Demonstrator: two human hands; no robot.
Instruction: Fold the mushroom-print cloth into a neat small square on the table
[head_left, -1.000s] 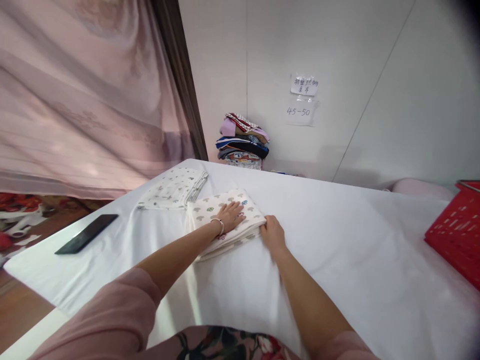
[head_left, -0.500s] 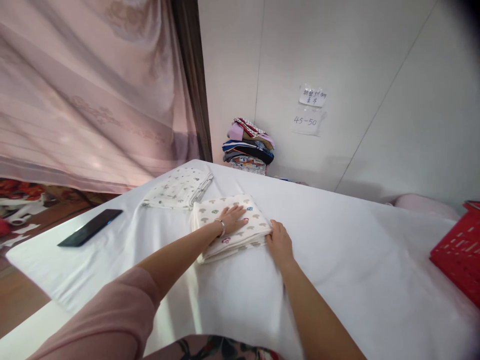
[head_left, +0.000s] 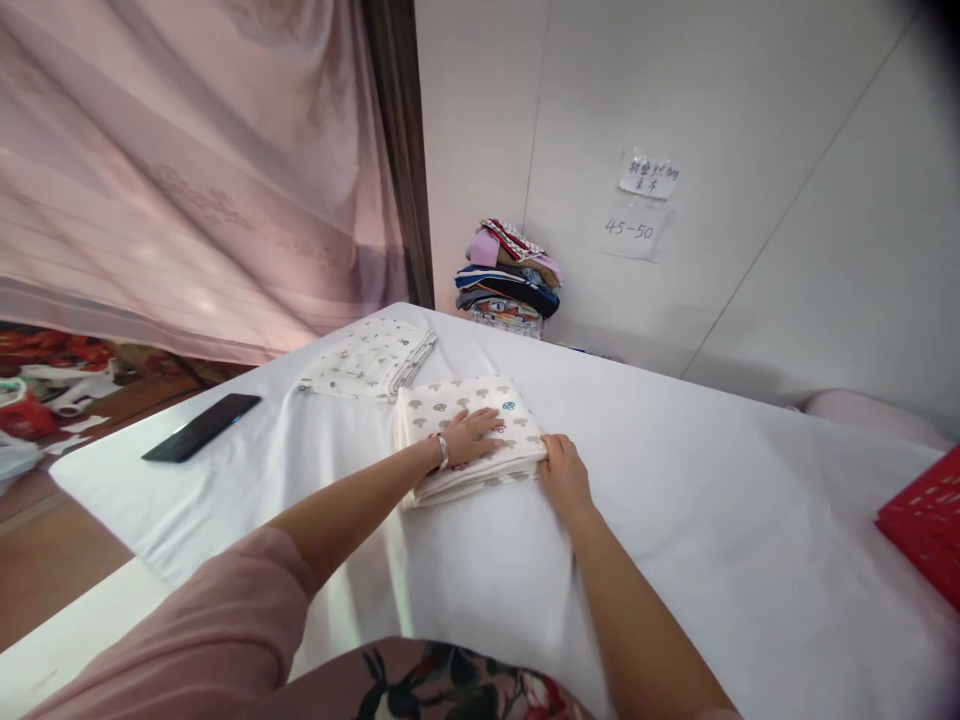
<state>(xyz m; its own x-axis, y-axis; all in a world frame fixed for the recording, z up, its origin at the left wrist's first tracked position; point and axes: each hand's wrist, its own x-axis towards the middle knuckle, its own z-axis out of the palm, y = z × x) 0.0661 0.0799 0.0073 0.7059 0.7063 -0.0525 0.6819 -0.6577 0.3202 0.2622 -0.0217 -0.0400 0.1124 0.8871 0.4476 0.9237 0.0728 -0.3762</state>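
A white cloth printed with mushrooms lies folded in a thick square on the white table. My left hand, a bracelet at its wrist, rests flat on top with fingers spread. At the right corner my right hand pinches the folded edge; its thumb is partly hidden. Just behind and to the left, touching or nearly touching, sits a second folded white cloth with small dark prints.
A black phone-like slab lies at the table's left. Beyond the far edge rises a pile of folded clothes by the wall. A red plastic basket stands at the right. Pink curtains hang at the left.
The view has shifted slightly, so everything sits further right. Both hands stay on the mushroom-print cloth, the left flat on it and the right at its corner.
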